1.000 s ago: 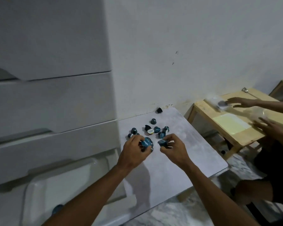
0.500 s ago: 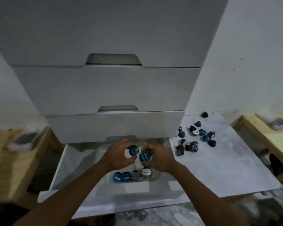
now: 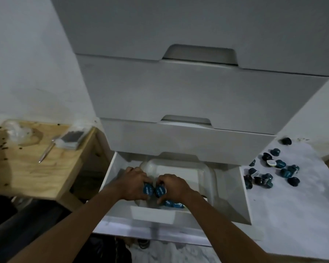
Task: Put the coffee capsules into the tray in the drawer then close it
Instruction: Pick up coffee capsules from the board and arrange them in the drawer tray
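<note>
The bottom drawer (image 3: 234, 196) of a white chest stands pulled out, with a clear plastic tray (image 3: 207, 173) lying inside it. Both hands are low over the tray's near end. My left hand (image 3: 133, 184) grips a blue coffee capsule (image 3: 147, 190), foil lid facing me. My right hand (image 3: 172, 186) grips another blue capsule (image 3: 160, 191) right beside it. A few capsules (image 3: 174, 204) lie in the tray just under my right hand, partly hidden. Several more dark blue capsules (image 3: 270, 172) are scattered on the grey marbled table at the right.
A grey marbled table (image 3: 296, 215) sits to the right of the drawer. A wooden table (image 3: 32, 171) on the left carries a pen, a small clear box and plastic bags. The closed upper drawers (image 3: 188, 95) overhang the open one.
Both hands carried a capsule each from the pile on the grey table to the open drawer and have lowered into the tray. My view swung left, from the table to the drawer.
</note>
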